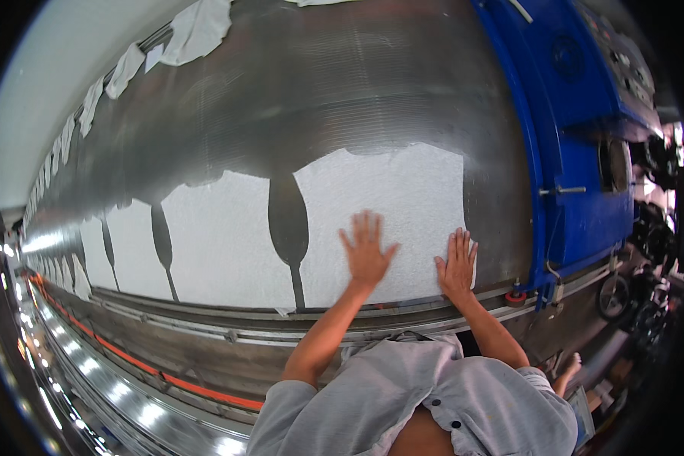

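Observation:
A pale grey-white cut fabric panel (387,190) lies flat on the long metal table (334,91) in front of me. My left hand (368,247) is over the middle of that panel with its fingers spread; it looks slightly blurred, and I cannot tell whether the palm presses down. At the panel's right edge rests my right hand (457,266), flat, fingers stretched toward the far side. Neither hand holds anything. Left of the panel, past a dark strip of bare metal, a second panel of the same kind (216,235) is spread out.
More pale panels (133,247) continue along the table to the left. Pale cloth pieces (197,34) hang over its far edge. A blue machine (585,152) with a control panel stands at the right end. Metal rails (235,332) run along the near edge, and an orange bar (205,391) lies beyond.

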`<act>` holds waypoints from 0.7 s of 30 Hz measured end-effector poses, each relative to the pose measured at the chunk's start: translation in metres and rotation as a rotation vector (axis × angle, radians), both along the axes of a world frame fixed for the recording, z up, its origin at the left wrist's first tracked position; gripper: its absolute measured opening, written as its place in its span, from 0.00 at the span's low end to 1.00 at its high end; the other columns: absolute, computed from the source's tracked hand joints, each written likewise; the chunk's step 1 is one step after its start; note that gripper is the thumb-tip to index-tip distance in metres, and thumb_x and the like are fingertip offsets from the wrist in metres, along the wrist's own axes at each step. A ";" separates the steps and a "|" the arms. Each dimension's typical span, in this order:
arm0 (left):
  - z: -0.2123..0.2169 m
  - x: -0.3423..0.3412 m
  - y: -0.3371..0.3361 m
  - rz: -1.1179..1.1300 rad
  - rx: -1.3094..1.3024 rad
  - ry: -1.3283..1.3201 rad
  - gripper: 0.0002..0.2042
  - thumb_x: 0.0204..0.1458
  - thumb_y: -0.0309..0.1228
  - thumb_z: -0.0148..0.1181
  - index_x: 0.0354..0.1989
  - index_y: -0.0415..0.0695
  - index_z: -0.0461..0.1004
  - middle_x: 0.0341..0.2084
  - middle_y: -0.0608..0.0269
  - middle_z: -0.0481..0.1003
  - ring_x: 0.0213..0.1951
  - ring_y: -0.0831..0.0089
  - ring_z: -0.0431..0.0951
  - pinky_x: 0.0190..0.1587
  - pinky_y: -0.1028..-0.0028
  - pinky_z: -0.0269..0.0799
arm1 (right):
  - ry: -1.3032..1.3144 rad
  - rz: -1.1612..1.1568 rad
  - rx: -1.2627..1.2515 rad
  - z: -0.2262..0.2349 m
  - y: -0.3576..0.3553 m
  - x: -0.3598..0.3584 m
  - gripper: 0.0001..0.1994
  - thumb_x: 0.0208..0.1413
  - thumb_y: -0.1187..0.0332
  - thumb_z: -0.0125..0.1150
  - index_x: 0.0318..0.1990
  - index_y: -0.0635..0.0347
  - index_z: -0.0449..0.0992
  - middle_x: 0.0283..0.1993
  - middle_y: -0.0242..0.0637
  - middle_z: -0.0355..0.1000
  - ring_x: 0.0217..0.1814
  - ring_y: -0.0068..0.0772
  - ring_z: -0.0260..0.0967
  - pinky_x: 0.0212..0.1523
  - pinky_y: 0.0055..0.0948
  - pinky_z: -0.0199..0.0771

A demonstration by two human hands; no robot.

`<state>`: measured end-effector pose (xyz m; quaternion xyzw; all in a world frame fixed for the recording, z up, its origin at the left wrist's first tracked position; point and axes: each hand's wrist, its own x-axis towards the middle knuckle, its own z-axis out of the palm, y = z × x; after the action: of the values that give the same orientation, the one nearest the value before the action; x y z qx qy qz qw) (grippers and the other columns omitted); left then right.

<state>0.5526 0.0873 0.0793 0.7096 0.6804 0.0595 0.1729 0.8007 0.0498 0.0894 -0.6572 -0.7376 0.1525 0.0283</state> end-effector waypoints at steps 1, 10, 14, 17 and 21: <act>-0.001 -0.018 -0.005 0.155 0.030 0.004 0.40 0.59 0.57 0.51 0.74 0.45 0.52 0.75 0.51 0.44 0.76 0.50 0.38 0.69 0.34 0.31 | -0.001 0.015 -0.002 0.000 0.004 -0.001 0.36 0.62 0.57 0.56 0.70 0.72 0.54 0.77 0.56 0.44 0.81 0.59 0.35 0.75 0.62 0.28; 0.027 -0.067 -0.136 0.602 -0.124 0.069 0.40 0.61 0.56 0.48 0.75 0.45 0.48 0.76 0.50 0.38 0.76 0.51 0.38 0.68 0.33 0.37 | 0.013 0.179 0.158 -0.048 0.040 -0.033 0.36 0.62 0.55 0.53 0.72 0.68 0.53 0.78 0.55 0.43 0.81 0.58 0.34 0.73 0.66 0.27; 0.025 -0.063 -0.173 0.644 -0.081 -0.093 0.41 0.61 0.53 0.53 0.76 0.47 0.43 0.76 0.51 0.36 0.76 0.50 0.32 0.69 0.33 0.31 | -0.065 0.441 0.257 -0.042 0.110 -0.122 0.32 0.68 0.56 0.48 0.73 0.63 0.52 0.80 0.47 0.41 0.82 0.53 0.34 0.73 0.65 0.37; 0.055 -0.062 -0.196 0.665 -0.100 -0.176 0.40 0.62 0.49 0.54 0.76 0.48 0.43 0.76 0.53 0.35 0.76 0.50 0.31 0.68 0.32 0.32 | -0.160 0.472 0.187 -0.036 0.135 -0.162 0.32 0.68 0.55 0.48 0.73 0.63 0.52 0.80 0.46 0.42 0.82 0.52 0.34 0.72 0.65 0.41; 0.032 -0.074 -0.230 0.778 0.243 -0.255 0.40 0.60 0.49 0.56 0.75 0.46 0.47 0.75 0.51 0.40 0.76 0.49 0.35 0.69 0.34 0.39 | -0.346 0.553 0.503 -0.031 0.108 -0.157 0.34 0.69 0.44 0.37 0.70 0.63 0.59 0.73 0.49 0.56 0.73 0.57 0.54 0.58 0.69 0.65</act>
<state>0.4785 -0.1428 0.1118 0.4023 0.8586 0.2874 0.1354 0.6437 0.1579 0.0586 -0.4228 -0.8946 -0.1432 0.0217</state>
